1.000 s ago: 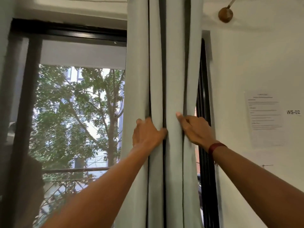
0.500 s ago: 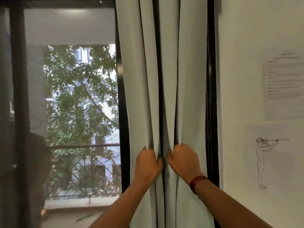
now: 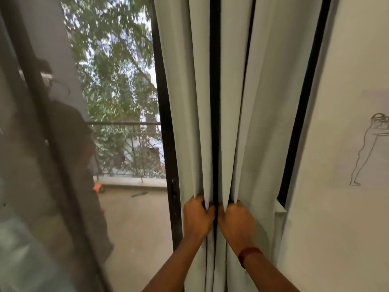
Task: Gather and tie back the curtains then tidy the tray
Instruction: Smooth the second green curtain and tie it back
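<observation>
A pale grey-green curtain [image 3: 237,98] hangs in deep folds in front of the black window frame, bunched toward the right side of the window. My left hand [image 3: 196,218] grips the left folds with its fingers curled into the cloth. My right hand [image 3: 236,221], with a dark red band at the wrist, grips the right folds the same way. The two hands sit side by side, almost touching, low on the curtain. No tie-back and no tray are in view.
A black window frame post [image 3: 168,144] stands left of the curtain, with glass [image 3: 117,102] showing trees, a balcony floor and a railing. A white wall [image 3: 347,228] with a pencil figure sketch [image 3: 366,152] lies to the right.
Both hands have slid down the curtain and come together, from flat and apart to gripping the folds side by side. The view has tilted downward.
</observation>
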